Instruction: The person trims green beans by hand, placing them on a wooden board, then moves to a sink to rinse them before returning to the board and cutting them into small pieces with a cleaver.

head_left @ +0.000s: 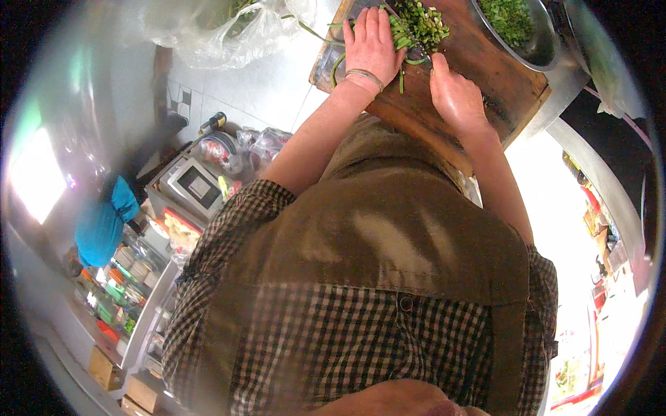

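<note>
At the top of the head view, my left hand [372,47] presses down on long green vegetable stalks [400,37], its fingers together over them. A knife blade [413,39], seen nearly edge-on and speckled with green bits, stands between those stalks and a pile of chopped green pieces [429,23]. My right hand [455,91] is closed around the knife's handle, which the fingers mostly hide. All of this lies on a thick wooden cutting board [468,41]. A few loose stalks hang past the board's left edge, and short bits lie beside my left wrist.
A metal bowl [546,65] of chopped greens stands at the board's right. Clear plastic bags [239,41] with greens lie at the upper left on a white surface. Lower left are a scale-like device [195,184], bagged goods and shelves of containers. The board's near edge meets my apron.
</note>
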Demonstrator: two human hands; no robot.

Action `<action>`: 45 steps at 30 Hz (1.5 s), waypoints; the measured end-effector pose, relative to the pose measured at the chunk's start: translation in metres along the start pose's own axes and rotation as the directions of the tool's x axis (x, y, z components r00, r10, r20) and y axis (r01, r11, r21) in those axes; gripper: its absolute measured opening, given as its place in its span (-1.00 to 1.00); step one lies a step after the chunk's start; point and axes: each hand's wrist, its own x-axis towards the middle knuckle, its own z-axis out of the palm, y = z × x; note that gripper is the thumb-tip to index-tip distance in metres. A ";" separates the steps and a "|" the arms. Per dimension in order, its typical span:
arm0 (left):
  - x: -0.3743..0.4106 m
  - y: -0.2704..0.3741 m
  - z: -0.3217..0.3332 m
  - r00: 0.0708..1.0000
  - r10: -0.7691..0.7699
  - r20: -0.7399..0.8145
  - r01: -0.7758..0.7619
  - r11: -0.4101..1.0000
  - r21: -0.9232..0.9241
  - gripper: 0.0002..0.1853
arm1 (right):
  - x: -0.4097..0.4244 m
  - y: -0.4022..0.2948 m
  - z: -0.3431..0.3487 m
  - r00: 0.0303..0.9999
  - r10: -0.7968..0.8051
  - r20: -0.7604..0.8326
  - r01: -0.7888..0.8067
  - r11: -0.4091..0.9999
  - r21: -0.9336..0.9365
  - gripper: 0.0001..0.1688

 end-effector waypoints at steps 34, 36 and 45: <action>-0.007 -0.005 0.017 0.998 0.002 -0.068 -0.005 0.998 -0.056 -0.17 | -0.032 0.009 -0.029 0.998 -0.016 0.053 0.015 1.000 0.020 -0.75; -0.008 -0.006 0.023 0.998 0.009 -0.060 -0.012 0.999 -0.040 -0.17 | -0.018 0.004 -0.021 0.999 -0.006 0.044 0.006 1.000 -0.009 -0.74; -0.007 -0.007 0.021 0.999 0.000 -0.042 0.001 0.999 0.041 -0.16 | -0.001 0.001 -0.008 0.998 -0.050 -0.028 0.049 0.999 -0.016 -0.76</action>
